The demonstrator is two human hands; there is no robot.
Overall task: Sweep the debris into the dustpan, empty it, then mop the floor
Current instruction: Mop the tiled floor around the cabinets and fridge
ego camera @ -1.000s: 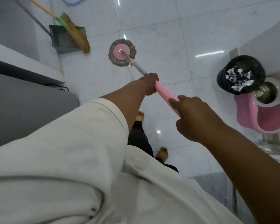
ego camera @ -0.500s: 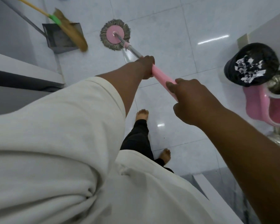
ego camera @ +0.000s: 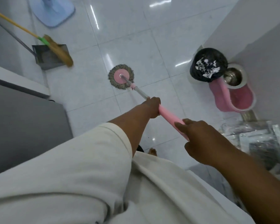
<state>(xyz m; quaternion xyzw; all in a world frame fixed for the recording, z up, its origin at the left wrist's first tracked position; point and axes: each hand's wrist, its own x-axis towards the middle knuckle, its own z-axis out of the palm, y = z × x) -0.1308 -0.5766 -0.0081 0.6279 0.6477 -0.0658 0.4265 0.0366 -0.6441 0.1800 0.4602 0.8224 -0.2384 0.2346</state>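
The left hand (ego camera: 152, 107) grips the mop handle (ego camera: 168, 115) where the pink sleeve meets the metal shaft, with the fingers closed around it. The right hand (ego camera: 200, 141) holds the lower end of the same sleeve, nearer to the body, with its fingers wrapped on it. The round mop head (ego camera: 121, 76) lies flat on the tiled floor (ego camera: 136, 46), ahead of the left hand. The dustpan (ego camera: 47, 57) and the broom (ego camera: 60, 52) stand far to the left of the hands, and paper scraps fill the black-lined bin (ego camera: 208, 65) ahead of the right hand, so I judge that only the mopping remains. To do it well, the left hand should press down lightly so the fringe stays fully on the tiles, while the right hand steers. The strokes should be long and overlapping and follow the tile joints. The head should stay away from the pink spin bucket (ego camera: 239, 97) beside the bin, and the person should step backward so as not to walk on the wet floor with bare feet.
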